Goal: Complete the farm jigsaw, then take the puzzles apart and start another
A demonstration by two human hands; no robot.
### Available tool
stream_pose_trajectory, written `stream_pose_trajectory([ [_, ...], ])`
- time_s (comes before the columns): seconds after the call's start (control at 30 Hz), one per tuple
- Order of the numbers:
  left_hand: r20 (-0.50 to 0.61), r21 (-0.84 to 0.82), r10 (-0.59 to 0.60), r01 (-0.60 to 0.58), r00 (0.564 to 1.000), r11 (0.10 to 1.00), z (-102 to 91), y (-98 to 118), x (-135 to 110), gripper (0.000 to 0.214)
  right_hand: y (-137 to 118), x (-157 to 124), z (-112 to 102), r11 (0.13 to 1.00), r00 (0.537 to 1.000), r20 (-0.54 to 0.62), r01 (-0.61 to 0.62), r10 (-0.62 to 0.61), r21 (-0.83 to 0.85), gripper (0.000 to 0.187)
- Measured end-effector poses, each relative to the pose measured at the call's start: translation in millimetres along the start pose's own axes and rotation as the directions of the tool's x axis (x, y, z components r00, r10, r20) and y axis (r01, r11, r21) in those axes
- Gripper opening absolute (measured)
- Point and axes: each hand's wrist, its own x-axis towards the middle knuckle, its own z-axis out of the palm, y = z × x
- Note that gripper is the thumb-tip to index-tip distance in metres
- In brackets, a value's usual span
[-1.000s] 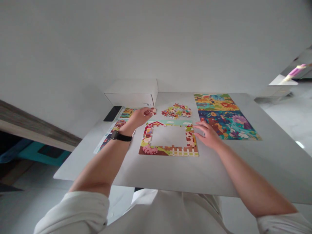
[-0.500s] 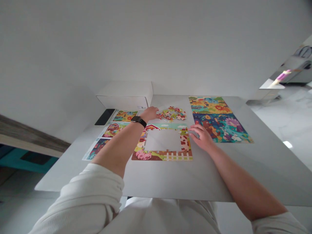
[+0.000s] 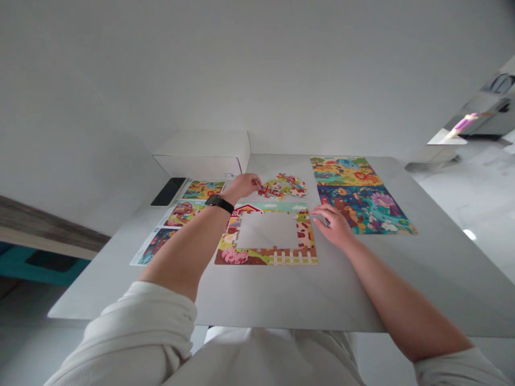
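My left hand (image 3: 245, 185), with a dark watch on its wrist, hovers at the left end of a loose pile of puzzle pieces (image 3: 286, 185). Its thumb and fingertips are closed on a small puzzle piece (image 3: 257, 183), seen nearly edge-on. Below the pile lies a farm puzzle frame (image 3: 265, 257), its middle a bare rectangle of table, with a barn, a pig and a white fence along its border. My right hand (image 3: 333, 224) rests open by the frame's upper right edge, fingers loosely bent and nothing seen in them.
At left lie a picture sheet (image 3: 177, 214), partly under my left forearm, and a dark phone (image 3: 169, 191). A white box (image 3: 201, 161) stands behind them against the wall. Two finished-looking puzzles, a safari one (image 3: 346, 171) and a dark blue one (image 3: 366, 210), lie at right.
My left hand has drawn slightly left from the pile, its fingers now pinched on a piece. My right hand has hardly moved. The view has shifted a little.
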Motion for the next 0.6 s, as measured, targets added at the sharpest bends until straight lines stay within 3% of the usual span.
stream_pose_trajectory([
  [0.13, -0.110, -0.311, -0.024, -0.012, 0.994, 0.950, -9.4, -3.8, -25.8, 0.022, 0.6, 1.4, -0.7, 1.000, 1.000, -0.008, -0.017, 0.017, 0.006, 0.019],
  [0.3, -0.094, -0.675, -0.073, -0.009, 0.993, 0.738, -16.9, 0.3, -75.3, 0.034, -3.6, 6.9, -4.6, 0.999, 0.994, -0.105, -0.041, 0.037, -0.033, 0.022],
  [0.43, -0.108, -0.793, -0.088, -0.033, 0.990, 0.609, -20.0, 4.7, -110.2, 0.050, -20.6, 23.8, -6.7, 0.998, 0.990, -0.140, -0.040, 0.034, -0.040, 0.028],
  [0.6, -0.024, -0.858, -0.111, 0.037, 0.994, 0.512, -16.9, 9.9, -132.3, 0.061, -62.8, 60.5, 7.4, 0.993, 0.997, -0.015, 0.074, -0.072, 0.088, 0.033],
])
